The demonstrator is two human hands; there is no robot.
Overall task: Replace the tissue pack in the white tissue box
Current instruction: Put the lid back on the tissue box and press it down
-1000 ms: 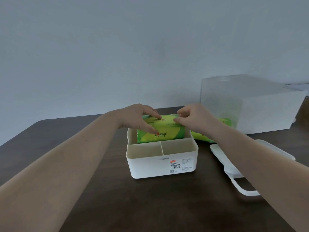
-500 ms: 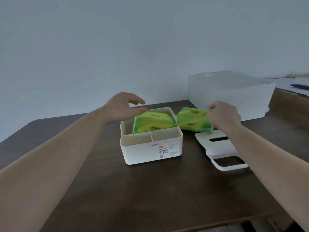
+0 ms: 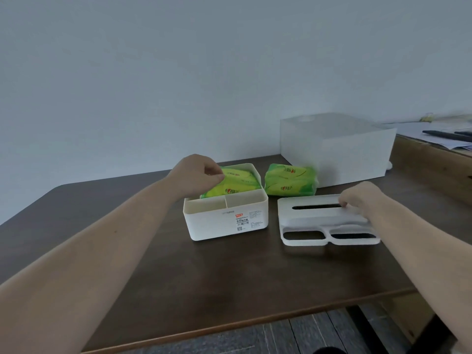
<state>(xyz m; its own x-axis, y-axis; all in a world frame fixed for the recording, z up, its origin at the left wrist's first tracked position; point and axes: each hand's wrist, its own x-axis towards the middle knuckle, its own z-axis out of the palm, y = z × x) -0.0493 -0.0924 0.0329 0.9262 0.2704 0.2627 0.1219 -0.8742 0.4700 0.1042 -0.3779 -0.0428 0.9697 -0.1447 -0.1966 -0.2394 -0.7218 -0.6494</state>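
Green pack [image 3: 231,183] sits in the white box [image 3: 224,221], left hand [image 3: 196,175] pinching it; right hand [image 3: 357,196] grips the lid [image 3: 324,221], to fit next.

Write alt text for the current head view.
A person's left hand pinches the top of a green tissue pack sitting in an open white tissue box, while the right hand touches the box's lid lying on the dark table. A second green pack lies behind.

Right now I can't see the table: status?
Left hand on pack in box. Right hand on lid, still off. Nothing blocking.
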